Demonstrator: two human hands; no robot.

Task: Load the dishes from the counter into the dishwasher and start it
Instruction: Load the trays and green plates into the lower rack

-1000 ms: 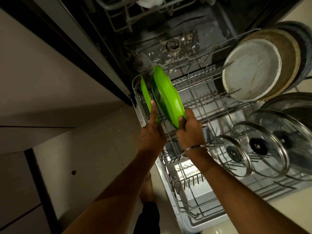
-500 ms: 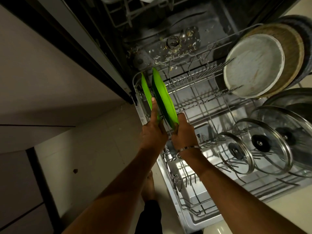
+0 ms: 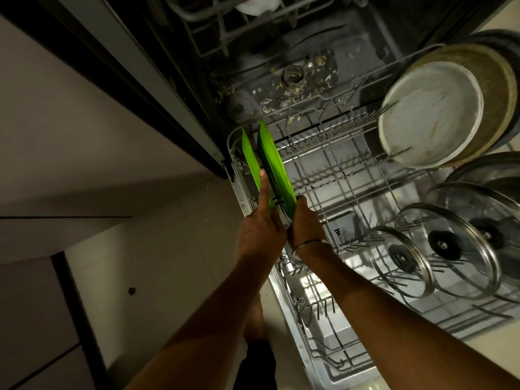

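The dishwasher's lower rack point(image 3: 351, 190) is pulled out over the open door. Two bright green plates stand on edge at its far left corner. My left hand point(image 3: 261, 229) has its index finger stretched along the outer green plate point(image 3: 249, 159). My right hand point(image 3: 305, 223) grips the lower edge of the inner green plate point(image 3: 274, 167), which stands nearly upright between the tines. A bangle sits on my right wrist.
Round pans point(image 3: 430, 116) lean on edge at the rack's far right. Several glass lids point(image 3: 447, 246) with black knobs stand along the right side. Food scraps lie on the tub floor point(image 3: 292, 80). The upper rack point(image 3: 225, 21) is above. Cabinet fronts point(image 3: 84, 136) are at left.
The inner green plate has tipped from a slant to nearly upright and sunk lower into the rack beside the outer plate. Both hands have moved slightly down with it.
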